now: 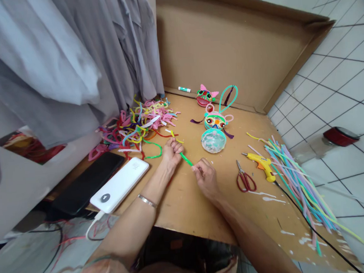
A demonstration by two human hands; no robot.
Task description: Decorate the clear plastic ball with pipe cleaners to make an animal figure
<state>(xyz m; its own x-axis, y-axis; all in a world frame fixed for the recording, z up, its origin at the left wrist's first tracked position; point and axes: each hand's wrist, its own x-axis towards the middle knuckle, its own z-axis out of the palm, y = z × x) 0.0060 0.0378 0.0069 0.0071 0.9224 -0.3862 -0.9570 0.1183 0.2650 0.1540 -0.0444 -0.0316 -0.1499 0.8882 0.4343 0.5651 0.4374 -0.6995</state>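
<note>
A short green pipe cleaner (186,159) is stretched between my two hands over the cardboard. My left hand (171,151) is closed round its far end, and a yellow piece (173,133) sticks out beyond those fingers. My right hand (206,174) pinches the near end between thumb and fingers. Just past my hands sits a turquoise bowl-shaped piece (213,140) with whitish residue inside. Behind it lie a colourful animal-face ornament (216,120) with pink ears and a second one (205,95) with a red mouth.
Left of my hands is a heap of coloured pipe cleaners (137,125), with a white power bank (119,185) and a black phone (88,182). At right lie red-handled scissors (245,180), a yellow glue gun (261,164) with its cord, and straight pipe cleaners (300,186). A cardboard wall (216,46) stands behind.
</note>
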